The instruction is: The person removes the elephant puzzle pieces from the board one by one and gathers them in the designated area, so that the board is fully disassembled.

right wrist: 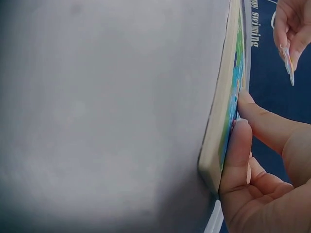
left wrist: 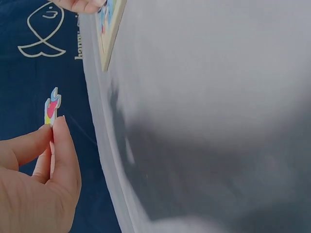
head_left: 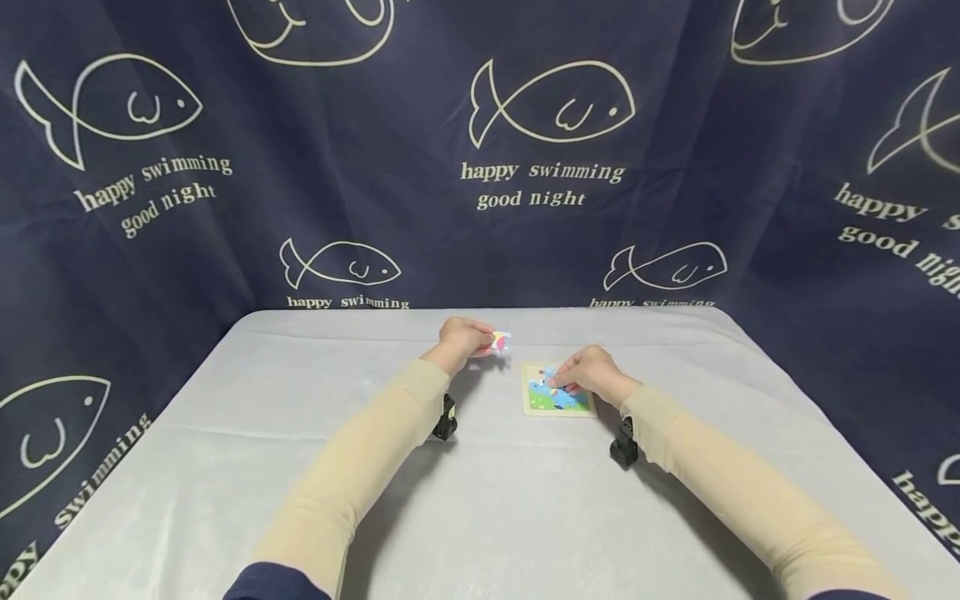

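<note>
My left hand (head_left: 465, 340) pinches a small puzzle piece (head_left: 501, 342) between thumb and fingertips, above the table's far part. In the left wrist view the puzzle piece (left wrist: 52, 108) shows pink, yellow and light blue, standing up from the fingertips. To its right lies a square puzzle board (head_left: 538, 402) with a pale wooden rim and a blue and green picture. My right hand (head_left: 596, 372) is over that board, thumb and forefinger pinched low at its picture. In the right wrist view those fingertips (right wrist: 240, 130) meet around a small piece at the board's surface, mostly hidden by them.
A pale grey cloth covers the table (head_left: 510, 500). Behind it and at both sides hangs a dark blue curtain (head_left: 435, 125) with fish drawings and lettering. Each wrist carries a small black camera (head_left: 624, 446).
</note>
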Action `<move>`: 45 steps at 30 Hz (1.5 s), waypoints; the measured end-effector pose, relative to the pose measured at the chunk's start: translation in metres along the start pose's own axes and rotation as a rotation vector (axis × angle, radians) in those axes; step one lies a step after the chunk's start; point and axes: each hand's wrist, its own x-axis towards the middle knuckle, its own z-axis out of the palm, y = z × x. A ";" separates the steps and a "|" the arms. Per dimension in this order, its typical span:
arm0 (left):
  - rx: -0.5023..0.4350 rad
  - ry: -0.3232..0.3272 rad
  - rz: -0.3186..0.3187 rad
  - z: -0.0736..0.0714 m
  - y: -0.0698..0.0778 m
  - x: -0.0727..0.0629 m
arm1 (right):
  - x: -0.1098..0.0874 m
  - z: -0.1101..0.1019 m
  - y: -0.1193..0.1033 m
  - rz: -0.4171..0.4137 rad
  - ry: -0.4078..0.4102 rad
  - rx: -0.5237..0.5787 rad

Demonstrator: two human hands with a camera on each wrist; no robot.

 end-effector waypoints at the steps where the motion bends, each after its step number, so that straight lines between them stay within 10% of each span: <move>1: -0.004 -0.001 0.003 -0.002 0.000 0.000 | 0.000 0.000 0.000 0.000 0.000 0.001; 22: -0.030 0.032 -0.010 -0.066 -0.012 0.009 | 0.002 -0.002 -0.002 0.030 -0.015 -0.010; 45: 0.051 0.104 -0.066 -0.103 -0.028 0.015 | 0.004 -0.005 -0.011 0.049 -0.082 -0.091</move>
